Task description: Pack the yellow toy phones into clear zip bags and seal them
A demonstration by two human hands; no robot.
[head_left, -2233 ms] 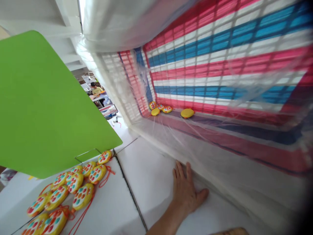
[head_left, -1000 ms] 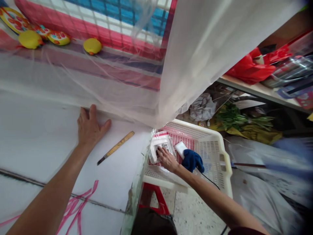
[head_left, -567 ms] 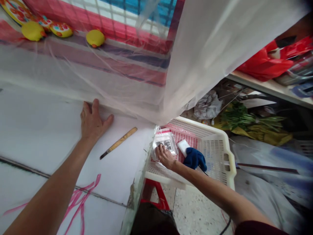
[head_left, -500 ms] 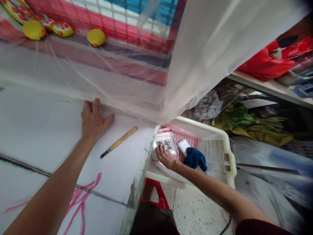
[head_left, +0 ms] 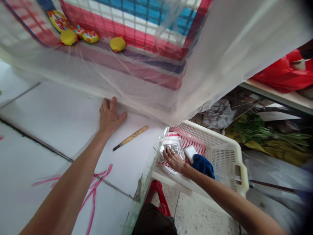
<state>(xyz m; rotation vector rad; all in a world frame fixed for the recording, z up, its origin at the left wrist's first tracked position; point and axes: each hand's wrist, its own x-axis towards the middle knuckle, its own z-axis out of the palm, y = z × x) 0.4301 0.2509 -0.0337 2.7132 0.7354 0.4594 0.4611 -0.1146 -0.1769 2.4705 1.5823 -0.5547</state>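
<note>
My left hand (head_left: 110, 117) lies spread on the white tiled surface (head_left: 61, 101), fingertips by the foot of a sheer curtain (head_left: 146, 107). Just right of it rests a wooden-handled tool (head_left: 133, 136) with a narrow dark tip. Down in a white plastic basket (head_left: 226, 166), my right hand (head_left: 174, 160) has its fingers bent over a clear zip bag (head_left: 176, 148) with a red strip and dark print. Its thumb is hidden. Beside that hand are a small white block (head_left: 190, 152) and a dark blue cloth (head_left: 203, 165).
Pink ribbon (head_left: 94, 192) lies on the tiles near my left forearm. Yellow toys (head_left: 117, 44) sit behind the curtain. Leafy greens (head_left: 254, 129) and a white plastic bag (head_left: 218, 112) are beyond the basket. Below it stands a red stool (head_left: 161, 197).
The view has swung left, so everything appears shifted to the right. My left hand stays flat on the tiles, and my right hand remains at the zip bag in the basket.
</note>
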